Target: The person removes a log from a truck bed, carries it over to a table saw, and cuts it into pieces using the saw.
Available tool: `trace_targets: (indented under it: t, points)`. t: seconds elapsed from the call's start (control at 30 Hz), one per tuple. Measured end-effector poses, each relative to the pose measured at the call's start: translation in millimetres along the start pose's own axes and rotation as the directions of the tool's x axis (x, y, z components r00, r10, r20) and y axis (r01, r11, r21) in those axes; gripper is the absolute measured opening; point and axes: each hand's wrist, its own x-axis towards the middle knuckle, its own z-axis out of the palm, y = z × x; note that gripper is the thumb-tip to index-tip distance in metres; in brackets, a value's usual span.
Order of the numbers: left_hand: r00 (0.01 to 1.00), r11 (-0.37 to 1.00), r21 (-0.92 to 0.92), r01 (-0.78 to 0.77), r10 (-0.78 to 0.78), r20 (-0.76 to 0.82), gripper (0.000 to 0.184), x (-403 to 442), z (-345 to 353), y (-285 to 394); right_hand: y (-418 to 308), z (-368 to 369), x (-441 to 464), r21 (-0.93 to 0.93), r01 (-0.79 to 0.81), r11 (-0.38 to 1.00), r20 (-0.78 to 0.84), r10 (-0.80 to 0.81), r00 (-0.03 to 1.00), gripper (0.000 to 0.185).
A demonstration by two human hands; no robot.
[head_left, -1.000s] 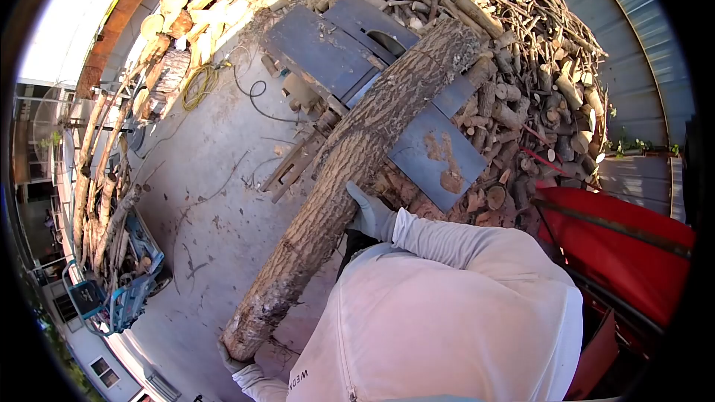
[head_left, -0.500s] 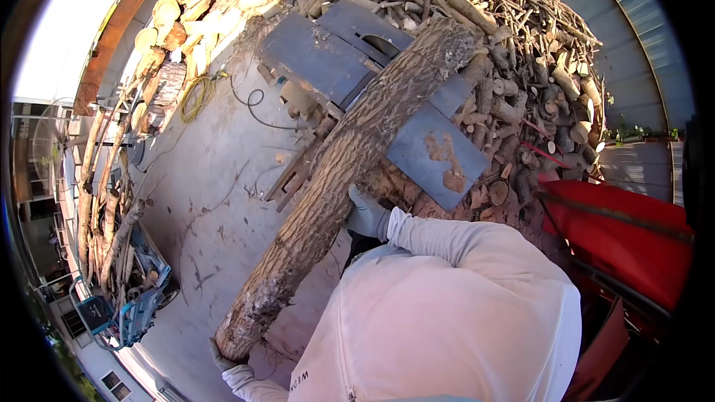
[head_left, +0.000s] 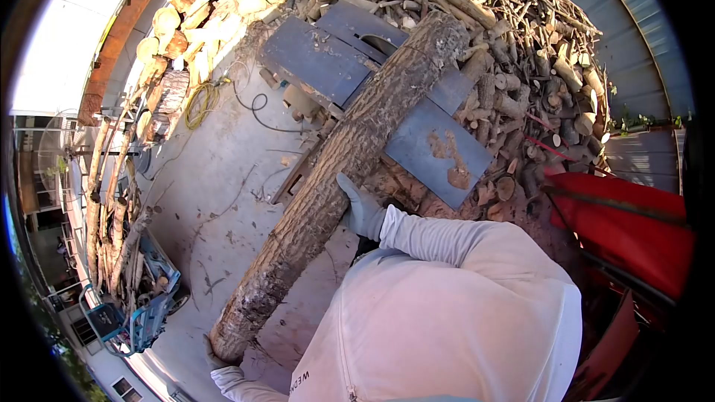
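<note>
A long, thick log with rough bark slants across the view. Its far part rests over a blue-grey metal saw table, while the near end hangs out over the floor. My gloved left hand is closed round that near end, low on the left. Farther up, my gloved right hand grips the log's right side, thumb on the bark and the other fingers mostly hidden beneath. A side plate of the table, scattered with sawdust, shows right of the log.
A large pile of cut firewood lies behind and right of the table. Split rounds are stacked at the back left. A blue cart holds long branches. A yellow cord lies coiled on the floor. Something red stands at right.
The log has shifted slightly left and appears rolled, with different bark facing up. My right hand has moved a little left with it; my left hand stays at the near end.
</note>
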Motion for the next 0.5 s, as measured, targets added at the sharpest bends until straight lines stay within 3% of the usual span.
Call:
trace_targets:
  t: [0.17, 0.3, 0.37, 0.4, 0.47, 0.5]
  points:
    - [0.996, 0.993, 0.091, -0.079, 0.081, -0.023, 0.084, -1.0, -3.3, 0.3, 3.2, -15.3, 11.5, 0.123, -0.049, 0.991, 0.009, 0.049, 0.999, 0.064]
    - [0.985, 0.981, 0.102, -0.168, 0.163, 0.053, 0.077, 16.4, -20.7, 8.0, 4.5, -4.6, 16.4, 0.073, -0.005, 0.997, -0.033, 0.008, 0.999, 0.060]
    - [0.932, 0.885, 0.295, -0.361, 0.337, 0.131, 0.080, 26.1, -34.7, 0.4, 3.6, -5.1, 12.9, 0.084, -0.005, 0.996, -0.055, 0.010, 0.998, 0.059]
    - [0.932, 0.884, 0.295, -0.362, 0.337, 0.134, 0.080, 33.6, -38.0, 2.7, 3.1, 1.4, 12.1, 0.083, -0.003, 0.997, -0.054, 0.008, 0.999, 0.059]
    - [0.923, 0.926, 0.072, -0.370, 0.357, 0.146, 0.082, 46.4, -41.7, 7.8, 2.2, 15.3, 13.7, 0.002, 0.026, 1.000, -0.099, -0.026, 0.995, 0.069]
    - [0.922, 0.926, 0.071, -0.370, 0.357, 0.148, 0.082, 42.1, -31.0, 9.7, 4.1, 12.0, 19.6, 0.001, 0.028, 1.000, -0.098, -0.028, 0.995, 0.069]
